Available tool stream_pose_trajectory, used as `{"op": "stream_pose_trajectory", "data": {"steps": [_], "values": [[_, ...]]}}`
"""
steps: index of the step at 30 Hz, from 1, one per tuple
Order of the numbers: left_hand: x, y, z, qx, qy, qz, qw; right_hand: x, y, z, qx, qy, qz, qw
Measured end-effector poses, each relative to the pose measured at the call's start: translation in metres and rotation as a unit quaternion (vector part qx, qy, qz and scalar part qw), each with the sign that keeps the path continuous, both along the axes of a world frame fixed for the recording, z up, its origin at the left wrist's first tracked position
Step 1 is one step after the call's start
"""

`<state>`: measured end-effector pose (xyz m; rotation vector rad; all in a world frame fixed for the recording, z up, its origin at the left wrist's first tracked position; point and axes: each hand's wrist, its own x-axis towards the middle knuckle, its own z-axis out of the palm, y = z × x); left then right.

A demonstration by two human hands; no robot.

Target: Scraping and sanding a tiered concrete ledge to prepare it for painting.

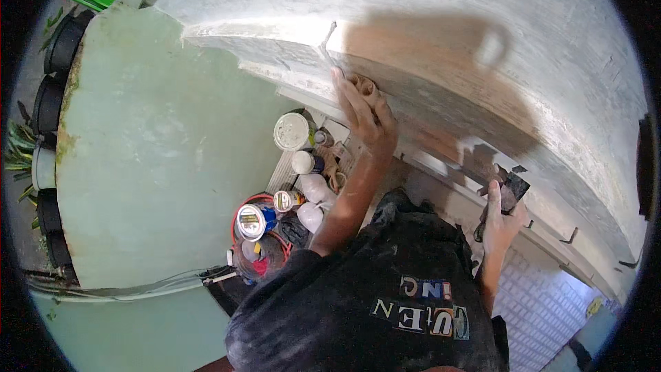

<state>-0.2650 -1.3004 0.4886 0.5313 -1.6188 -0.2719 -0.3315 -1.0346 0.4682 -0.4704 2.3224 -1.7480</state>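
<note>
My left hand (372,117) rests against the edge of a grey plastered ledge (427,89). Two of its fingers are stretched out, the others bend at the plaster. Just beyond the fingertips, a thin bent wire (328,43) sticks out along the edge. Lower right, my right hand (502,224) is closed round a putty knife (515,191), its dark flat blade pointing up toward the ledge's underside. The knife's handle is mostly hidden by the fingers. A large shadow falls across the plaster between both hands.
Below at left stand a white-lidded bucket (292,131), a blue paint tub (255,222), smaller cans and filled plastic bags (313,200), with a red hose (237,215) around some. A pale green wall (138,151) lies left, black plant pots (48,107) beyond it. Hooked metal pieces (570,236) protrude at right.
</note>
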Motion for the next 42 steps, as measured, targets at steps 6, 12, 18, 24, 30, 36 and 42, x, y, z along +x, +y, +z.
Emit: {"op": "stream_pose_trajectory", "data": {"steps": [6,12,18,24,30,36,42], "values": [[0.003,-0.011,0.082,-0.121,-0.013,0.077,0.989,0.002,0.002,0.007,-0.067,-0.001,0.015,0.998],[-0.003,-0.006,0.001,-0.03,0.041,0.025,0.998,-0.011,-0.003,0.013,-0.035,-0.018,0.023,0.999],[0.014,-0.004,0.046,-0.065,-0.064,0.073,0.993,-0.009,0.0,0.018,-0.027,-0.028,0.051,0.998],[-0.005,0.007,0.019,-0.011,-0.013,0.072,0.997,-0.019,-0.006,0.003,-0.029,0.021,0.049,0.998],[0.009,-0.001,0.013,-0.067,-0.033,0.104,0.992,-0.012,-0.012,0.002,-0.044,0.025,0.077,0.996],[0.027,0.033,0.037,0.275,0.252,-0.223,0.901,-0.015,-0.009,0.001,-0.046,0.011,0.083,0.995],[0.061,0.03,0.015,0.42,0.364,-0.469,0.687,-0.008,-0.031,0.004,-0.037,-0.001,0.21,0.977]]}}
